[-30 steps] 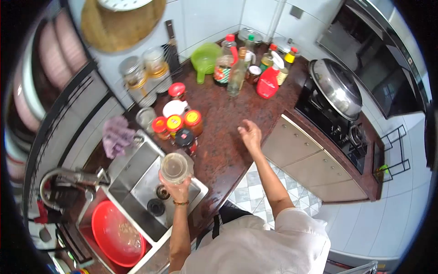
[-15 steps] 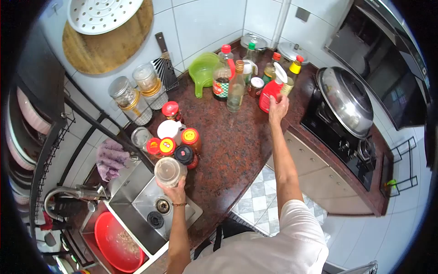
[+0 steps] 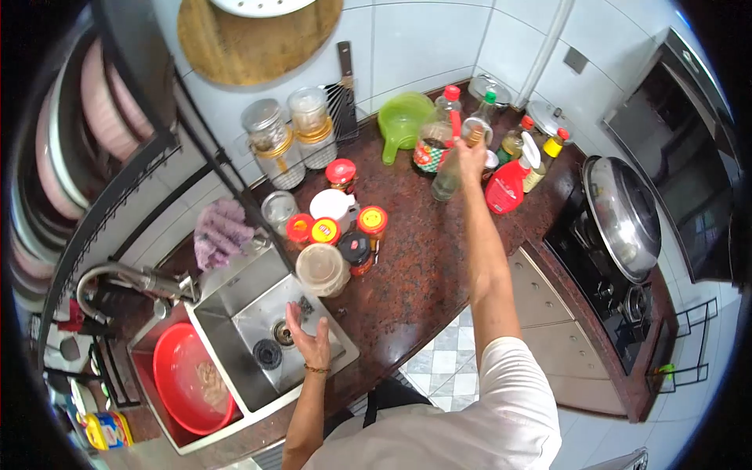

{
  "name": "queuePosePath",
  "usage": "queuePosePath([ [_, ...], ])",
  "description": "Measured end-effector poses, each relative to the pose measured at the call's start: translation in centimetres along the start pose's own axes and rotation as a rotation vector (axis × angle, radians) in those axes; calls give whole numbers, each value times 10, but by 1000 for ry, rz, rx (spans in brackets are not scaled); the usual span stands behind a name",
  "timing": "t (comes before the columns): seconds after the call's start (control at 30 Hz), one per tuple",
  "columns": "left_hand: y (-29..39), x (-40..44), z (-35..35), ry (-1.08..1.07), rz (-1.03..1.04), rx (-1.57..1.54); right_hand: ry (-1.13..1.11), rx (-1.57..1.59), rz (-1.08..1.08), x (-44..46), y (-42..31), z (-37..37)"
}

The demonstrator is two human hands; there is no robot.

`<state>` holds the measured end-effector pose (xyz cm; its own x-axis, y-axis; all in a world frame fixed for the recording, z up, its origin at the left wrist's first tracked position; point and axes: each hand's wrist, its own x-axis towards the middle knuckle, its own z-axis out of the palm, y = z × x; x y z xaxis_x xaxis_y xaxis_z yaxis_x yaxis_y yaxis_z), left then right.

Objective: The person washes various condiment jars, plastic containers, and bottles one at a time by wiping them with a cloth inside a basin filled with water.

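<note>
Clear glass bottle [image 3: 445, 186] on the far counter [image 3: 415, 243], left of the red spray bottle [image 3: 505, 188]: how's your hold?

I see the right hand [image 3: 472, 163] wrapped round its neck; the left hand [image 3: 315, 341], fingers spread and empty, hangs over the near-left sink [image 3: 222, 338]

And how will it handle?

Stiff, slick and breakable, I'd judge, moderately heavy if filled; I'd grip the narrow neck firmly and steady the body below

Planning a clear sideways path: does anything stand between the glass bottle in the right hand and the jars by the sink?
Nothing visible does. Bare countertop lies between the glass bottle, gripped at its neck by the right hand, and the nearest yellow-lidded jar.
</note>
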<state>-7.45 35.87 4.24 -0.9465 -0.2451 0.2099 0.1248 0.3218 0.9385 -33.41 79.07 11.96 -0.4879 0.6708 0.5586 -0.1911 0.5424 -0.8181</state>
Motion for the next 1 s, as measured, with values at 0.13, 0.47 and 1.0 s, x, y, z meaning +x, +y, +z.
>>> queuePosePath([
  [0.13,-8,-23,-53,-47,0,13,-39,242,88,-22,-8,-38],
  [0.47,21,-57,-145,-133,13,41,-459,410,215,-191,-243,-141],
  [1.0,-13,-50,-450,297,82,202,-1712,924,333,-628,-507,125],
])
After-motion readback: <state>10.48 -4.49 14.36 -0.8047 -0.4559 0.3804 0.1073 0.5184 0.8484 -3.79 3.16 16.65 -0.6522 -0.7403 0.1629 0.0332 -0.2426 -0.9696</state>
